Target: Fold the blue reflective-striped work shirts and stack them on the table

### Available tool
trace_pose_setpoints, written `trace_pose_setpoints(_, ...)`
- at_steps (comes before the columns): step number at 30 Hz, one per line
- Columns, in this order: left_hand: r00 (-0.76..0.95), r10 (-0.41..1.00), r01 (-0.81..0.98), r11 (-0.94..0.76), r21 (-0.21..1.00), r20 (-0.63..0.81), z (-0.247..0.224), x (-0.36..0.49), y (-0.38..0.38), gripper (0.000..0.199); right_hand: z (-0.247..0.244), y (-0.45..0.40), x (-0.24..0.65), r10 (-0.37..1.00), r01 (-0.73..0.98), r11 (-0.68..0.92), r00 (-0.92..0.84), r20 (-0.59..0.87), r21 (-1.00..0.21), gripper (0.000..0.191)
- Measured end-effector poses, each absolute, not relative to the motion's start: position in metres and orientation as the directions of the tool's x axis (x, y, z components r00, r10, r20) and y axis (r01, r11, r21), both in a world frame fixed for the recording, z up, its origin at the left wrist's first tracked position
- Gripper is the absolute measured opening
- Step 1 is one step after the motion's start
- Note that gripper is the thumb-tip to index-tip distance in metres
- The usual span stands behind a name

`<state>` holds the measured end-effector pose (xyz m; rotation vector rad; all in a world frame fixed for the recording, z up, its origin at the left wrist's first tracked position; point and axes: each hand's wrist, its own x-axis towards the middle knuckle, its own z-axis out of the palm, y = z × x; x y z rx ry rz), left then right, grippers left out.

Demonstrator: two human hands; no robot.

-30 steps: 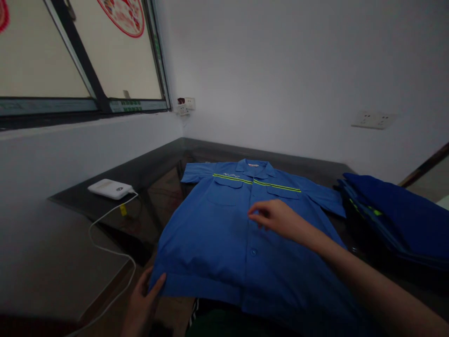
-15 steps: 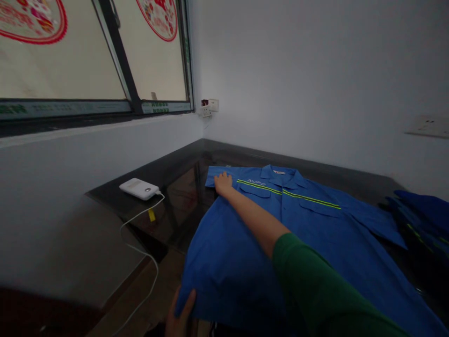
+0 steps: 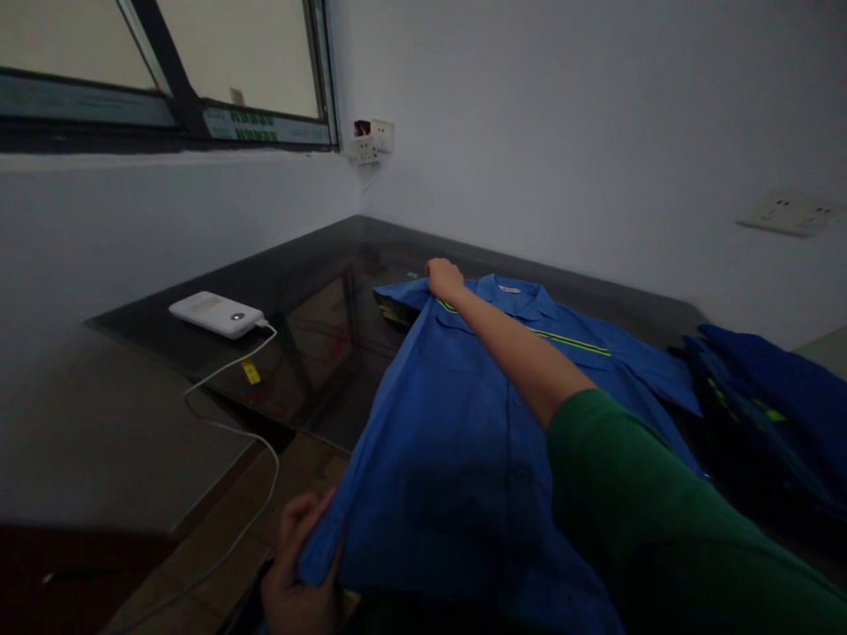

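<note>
A blue work shirt (image 3: 456, 397) with yellow-green stripes lies front up on the dark table, its collar towards the back wall. My right hand (image 3: 445, 277) reaches across it and is closed on the cloth near the left-hand sleeve and armpit, lifting that side. At the bottom left my left hand (image 3: 301, 564) grips the hem corner, fingers wrapped around the cloth. Between both hands the side edge is drawn up in a taut slope. My right forearm covers part of the chest and stripes.
A white power bank (image 3: 215, 314) with a white cable (image 3: 271, 450) lies on the table (image 3: 318, 265) at left, the cable hanging over its edge. Near it is a yellow tag (image 3: 251, 371). A stack of folded dark blue clothes (image 3: 774, 397) is at right. Sockets (image 3: 374, 141) sit in the corner.
My right hand has closed on the shirt's side near the sleeve and raised it. My left hand has pulled the hem corner left. The camera view has tilted down.
</note>
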<state>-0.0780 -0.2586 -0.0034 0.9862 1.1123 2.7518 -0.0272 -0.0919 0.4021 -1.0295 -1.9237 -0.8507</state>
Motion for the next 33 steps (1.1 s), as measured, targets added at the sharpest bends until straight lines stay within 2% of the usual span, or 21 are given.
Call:
trace_pose_setpoints(2, -0.655, 0.083, 0.444, -0.762, 0.472, 0.751, 0.005, -0.069, -0.267, 0.022, 0.417, -0.091, -0.004, 0.351, 0.869, 0.471, -0.343, 0.871, 0.152, 0.032)
trace_pose_setpoints(4, -0.379, -0.041, 0.593, -0.778, 0.209, 0.924, 0.014, -0.061, -0.271, 0.027, 0.427, -0.088, 0.019, 0.339, 0.855, 0.510, -0.299, 0.892, 0.093, 0.031)
trace_pose_setpoints(7, -0.052, -0.170, 0.567, -0.816, -0.111, 0.984, 0.027, -0.051, -0.270, 0.029, 0.427, -0.080, 0.050, 0.327, 0.833, 0.553, -0.201, 0.923, -0.015, 0.031)
trace_pose_setpoints(10, 0.119, -0.224, 0.496, -0.831, -0.253, 0.967, 0.040, -0.039, -0.266, 0.017, 0.415, -0.065, 0.077, 0.338, 0.804, 0.584, -0.113, 0.934, -0.114, 0.032)
trace_pose_setpoints(14, 0.265, -0.158, 0.503, -0.819, -0.276, 0.951, 0.049, -0.023, -0.260, 0.014, 0.395, -0.040, 0.106, 0.407, 0.754, 0.606, -0.020, 0.913, -0.254, 0.037)
trace_pose_setpoints(17, 0.351, -0.101, 0.502, -0.819, -0.278, 0.931, 0.048, -0.015, -0.256, 0.017, 0.382, -0.023, 0.122, 0.443, 0.740, 0.602, 0.004, 0.896, -0.301, 0.038)
trace_pose_setpoints(20, 0.429, -0.119, 0.514, -0.783, -0.350, 0.895, 0.043, -0.010, -0.251, 0.019, 0.372, -0.011, 0.133, 0.462, 0.725, 0.609, 0.007, 0.887, -0.323, 0.039)
trace_pose_setpoints(24, 0.558, -0.173, 0.536, -0.672, -0.512, 0.811, 0.036, -0.011, -0.242, 0.020, 0.360, -0.002, 0.140, 0.486, 0.714, 0.603, 0.025, 0.874, -0.356, 0.040)
trace_pose_setpoints(26, 0.593, -0.163, 0.541, -0.645, -0.540, 0.788, 0.033, -0.013, -0.238, 0.021, 0.355, 0.001, 0.140, 0.500, 0.714, 0.594, 0.034, 0.866, -0.371, 0.041)
trace_pose_setpoints(29, 0.607, -0.107, 0.538, -0.674, -0.506, 0.787, 0.031, -0.017, -0.236, 0.024, 0.348, 0.002, 0.137, 0.516, 0.715, 0.581, 0.047, 0.856, -0.389, 0.040)
trace_pose_setpoints(33, 0.571, -0.006, 0.510, -0.781, -0.360, 0.821, 0.029, -0.024, -0.247, 0.023, 0.343, 0.000, 0.132, 0.528, 0.719, 0.573, 0.043, 0.848, -0.393, 0.037)
